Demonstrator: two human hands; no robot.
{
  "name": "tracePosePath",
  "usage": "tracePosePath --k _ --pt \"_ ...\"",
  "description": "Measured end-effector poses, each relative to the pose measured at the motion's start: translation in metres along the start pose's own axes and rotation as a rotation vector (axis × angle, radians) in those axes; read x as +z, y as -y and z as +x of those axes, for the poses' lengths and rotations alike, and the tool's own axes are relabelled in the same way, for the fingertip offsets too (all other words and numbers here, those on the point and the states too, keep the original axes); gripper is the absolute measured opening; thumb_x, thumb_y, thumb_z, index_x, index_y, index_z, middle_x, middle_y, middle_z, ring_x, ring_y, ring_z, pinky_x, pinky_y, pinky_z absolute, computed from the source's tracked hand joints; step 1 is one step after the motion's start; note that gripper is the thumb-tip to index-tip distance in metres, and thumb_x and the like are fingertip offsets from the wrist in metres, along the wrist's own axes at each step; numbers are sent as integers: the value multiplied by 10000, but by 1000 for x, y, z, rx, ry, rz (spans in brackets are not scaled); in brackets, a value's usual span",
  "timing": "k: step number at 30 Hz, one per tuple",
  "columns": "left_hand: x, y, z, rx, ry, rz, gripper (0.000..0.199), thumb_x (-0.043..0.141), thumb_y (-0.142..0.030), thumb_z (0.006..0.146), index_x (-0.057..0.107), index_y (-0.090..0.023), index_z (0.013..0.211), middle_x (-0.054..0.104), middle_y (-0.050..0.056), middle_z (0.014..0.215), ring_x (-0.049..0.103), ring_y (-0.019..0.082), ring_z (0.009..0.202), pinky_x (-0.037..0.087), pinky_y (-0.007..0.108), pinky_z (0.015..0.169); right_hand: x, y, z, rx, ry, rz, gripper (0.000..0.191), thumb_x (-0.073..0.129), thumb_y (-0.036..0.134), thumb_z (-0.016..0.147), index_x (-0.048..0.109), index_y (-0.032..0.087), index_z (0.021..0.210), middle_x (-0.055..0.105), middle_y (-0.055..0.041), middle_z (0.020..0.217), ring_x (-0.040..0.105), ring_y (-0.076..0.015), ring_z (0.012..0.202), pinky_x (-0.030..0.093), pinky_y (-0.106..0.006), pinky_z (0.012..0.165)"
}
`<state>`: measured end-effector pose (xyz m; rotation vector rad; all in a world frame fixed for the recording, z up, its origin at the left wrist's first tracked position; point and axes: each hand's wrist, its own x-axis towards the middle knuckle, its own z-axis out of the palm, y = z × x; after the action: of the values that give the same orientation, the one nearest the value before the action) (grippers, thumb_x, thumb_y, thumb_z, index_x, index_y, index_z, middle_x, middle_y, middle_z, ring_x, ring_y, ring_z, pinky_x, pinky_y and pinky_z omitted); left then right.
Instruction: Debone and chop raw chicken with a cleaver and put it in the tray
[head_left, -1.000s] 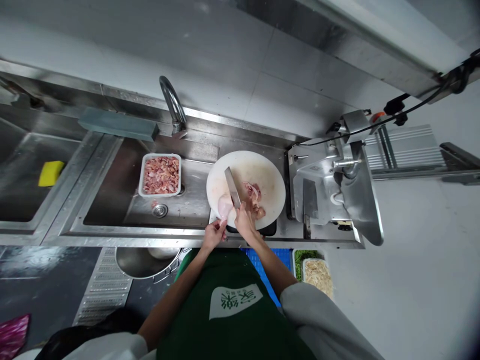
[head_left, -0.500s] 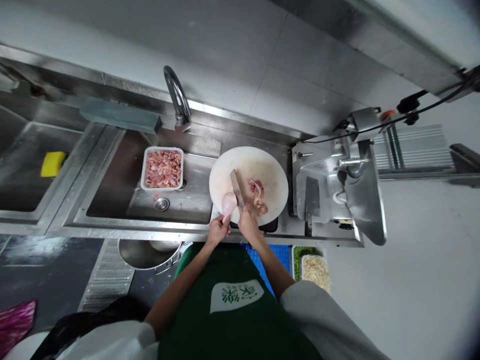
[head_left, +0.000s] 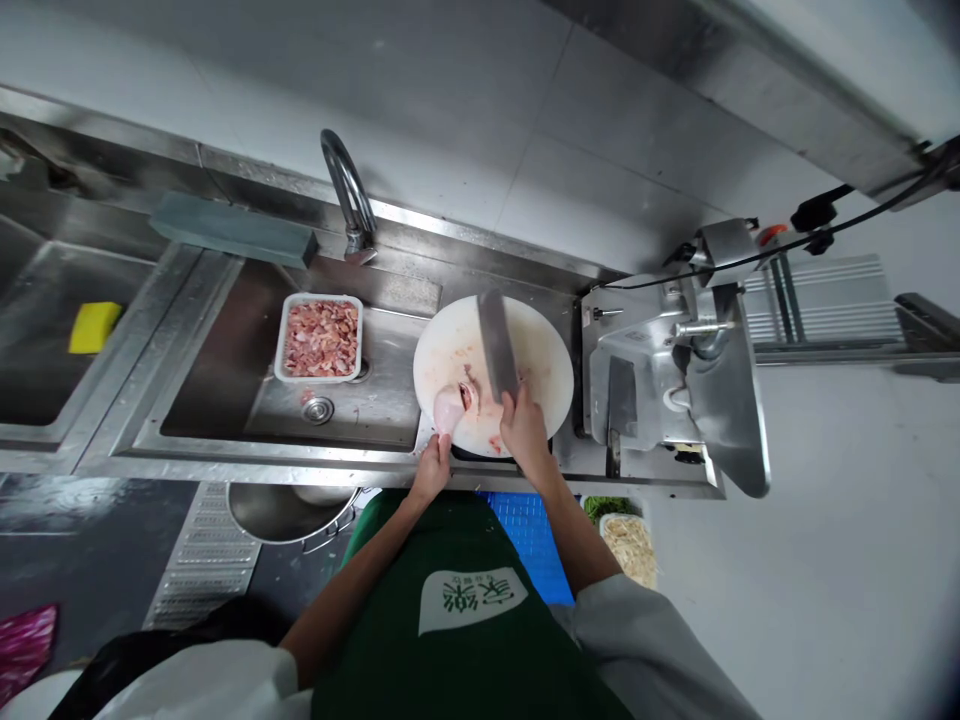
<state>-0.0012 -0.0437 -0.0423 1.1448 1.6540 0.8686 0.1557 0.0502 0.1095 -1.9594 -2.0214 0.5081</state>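
Observation:
On a round white cutting board (head_left: 546, 345) lies a pale chicken drumstick (head_left: 448, 411). My left hand (head_left: 432, 470) is closed around its narrow end, at the board's near edge. The thick end shows red flesh, with a strip of skin and meat beside it. My right hand (head_left: 525, 432) grips a cleaver (head_left: 496, 345) by the handle. Its broad blade is smeared by motion, just right of the drumstick, pointing away from me. I cannot tell whether it touches the board. A small red scrap (head_left: 495, 443) lies near the front edge.
Left of the board, a white tray of cut meat (head_left: 322, 340) stands in the steel sink (head_left: 390, 405) below a faucet (head_left: 349, 190). To the right are a second cleaver (head_left: 622, 400) and a metal slicer (head_left: 712, 370). A grey-blue block (head_left: 232, 230) spans the sink's back edge.
The cleaver has shifted right, away from the drumstick, and my right hand with it. The meat pieces right of the blade no longer show there. My left hand keeps its hold, slightly lower.

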Motion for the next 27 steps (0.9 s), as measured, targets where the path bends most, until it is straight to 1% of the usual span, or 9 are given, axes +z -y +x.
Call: tracePosePath --k 2,4,9,13,15,17,21,23,27 --pt "0 -1 -1 -3 7 9 509 232 -618 997 502 -213 849 590 49 721 595 221 723 459 353 713 -1 14 4 26 -166 35 487 370 294 1025 400 41 1441 670 -228 1154 699 -302 966 544 -383 821" --pt "-1 -3 -1 -4 14 21 504 229 -611 1000 500 -215 850 593 53 726 596 224 725 458 355 713 14 23 5 74 -175 31 451 380 302 1030 444 38 1390 685 -224 1092 702 -300 952 545 -373 801" --pt "-1 -1 3 -1 -5 37 490 226 -591 1006 507 -210 878 616 75 768 612 234 750 461 357 714 64 4 -22 133 327 -28 391 479 142 949 522 57 1328 703 -202 1104 685 -281 1043 531 -344 859" --pt "2 4 5 -14 -7 59 483 233 -590 1002 505 -212 874 617 80 757 617 241 742 462 361 705 64 -17 -54 111 405 -43 443 451 80 923 518 72 1361 687 -197 1162 669 -280 1098 516 -349 918" --pt "2 7 4 -7 18 63 468 256 -596 995 502 -216 874 610 69 738 614 237 732 460 360 708 62 -13 -46 95 398 -40 472 434 80 932 490 81 1401 679 -192 1190 661 -268 1120 505 -340 941" --pt "1 10 3 2 40 63 459 275 -603 989 495 -220 863 604 58 723 608 231 726 457 356 710 61 -5 -20 56 376 -34 489 456 117 949 453 91 1437 655 -195 1256 633 -258 1178 484 -326 974" --pt "0 13 3 19 50 42 471 276 -611 989 495 -220 847 603 48 731 600 216 736 456 343 717 59 1 34 143 424 -63 381 503 254 992 515 131 1353 693 -175 1188 642 -274 1164 488 -328 941" --pt "1 12 4 10 47 37 476 284 -621 983 496 -220 840 593 41 718 593 213 723 452 337 701 54 0 41 196 407 -81 379 491 291 1005 498 138 1352 686 -181 1201 644 -287 1164 500 -346 919" --pt "0 4 5 -25 25 16 490 320 -655 957 498 -221 818 565 21 674 579 207 696 447 329 684 42 13 28 193 365 -110 368 408 361 1051 492 130 1325 702 -190 1131 668 -301 1117 498 -386 918"
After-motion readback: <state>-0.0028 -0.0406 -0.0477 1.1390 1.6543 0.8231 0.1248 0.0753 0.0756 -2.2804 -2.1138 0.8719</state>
